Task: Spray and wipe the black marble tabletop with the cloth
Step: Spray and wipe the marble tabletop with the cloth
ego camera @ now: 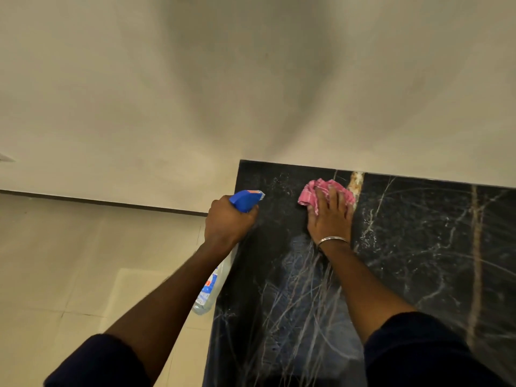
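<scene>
**Cloth flat on the marble, bottle at its edge**

My left hand (227,219) hides the neck of one spray bottle (208,291), gripped beside the worktop (418,261) corner. My right hand (331,216) presses flat, fingers spread, covering half of one pink cloth (310,192) near the beige wall (251,79). The worktop's right end is cut off.

Indoor room, likely home or similar finished interior; exact kind unclear. Evidence: polished black marble tabletop (405,247) with white and gold veining, set against plain cream painted wall (139,93); dark skirting strip (97,201) along wall base; large beige floor tiles (69,275) with thin grout lines. Warm artificial light.
</scene>
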Tool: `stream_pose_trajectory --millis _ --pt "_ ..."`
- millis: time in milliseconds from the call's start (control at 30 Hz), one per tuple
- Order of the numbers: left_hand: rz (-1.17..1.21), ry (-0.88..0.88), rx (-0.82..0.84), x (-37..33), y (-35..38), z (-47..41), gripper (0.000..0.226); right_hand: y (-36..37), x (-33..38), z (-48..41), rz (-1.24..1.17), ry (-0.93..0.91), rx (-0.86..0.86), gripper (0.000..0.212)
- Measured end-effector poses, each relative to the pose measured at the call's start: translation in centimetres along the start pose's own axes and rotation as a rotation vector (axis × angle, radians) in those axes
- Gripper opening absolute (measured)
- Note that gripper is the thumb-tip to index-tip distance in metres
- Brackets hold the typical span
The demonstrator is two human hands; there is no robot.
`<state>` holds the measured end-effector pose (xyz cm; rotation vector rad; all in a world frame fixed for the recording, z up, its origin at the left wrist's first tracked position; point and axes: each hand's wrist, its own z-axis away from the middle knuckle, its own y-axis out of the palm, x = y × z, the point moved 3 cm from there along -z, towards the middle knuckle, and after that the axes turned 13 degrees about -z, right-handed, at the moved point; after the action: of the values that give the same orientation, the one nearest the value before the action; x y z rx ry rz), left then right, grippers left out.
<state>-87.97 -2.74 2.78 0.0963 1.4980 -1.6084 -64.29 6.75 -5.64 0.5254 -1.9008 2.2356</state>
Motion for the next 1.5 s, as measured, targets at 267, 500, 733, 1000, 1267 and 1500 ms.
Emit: stream_pose_trajectory --millis 267,500,733,1000,1267,1500 --pt "0.041 -0.014 -0.021 0.7 -0.8 1.5 0.024 1.8 4.5 1.4 -0.063 0.183 0.02 0.064" --pt "0.012 -0.035 -0.089 3.8 -2.6 2.7 0.023 6.9 16.4 5.5 -0.06 -0.093 0.179 0.067" --pt "-0.021 -0.05 -0.061 4.0 -1.9 3.4 0.03 6.9 14.8 6.6 0.0 -0.314 0.197 0.056" --pt "0.038 -0.052 -0.016 0.8 0.1 5.4 0.023 2.0 3.4 7.0 -0.048 -0.069 0.074 0.06" --pt "-0.022 -0.03 -0.025 -0.4 1.4 7.8 0.024 0.5 -1.5 7.6 -0.058 0.086 0.013 0.06" --pt "-0.026 -0.076 -0.093 1.5 -0.3 8.8 0.019 3.2 6.7 9.4 -0.114 0.025 0.129 0.067"
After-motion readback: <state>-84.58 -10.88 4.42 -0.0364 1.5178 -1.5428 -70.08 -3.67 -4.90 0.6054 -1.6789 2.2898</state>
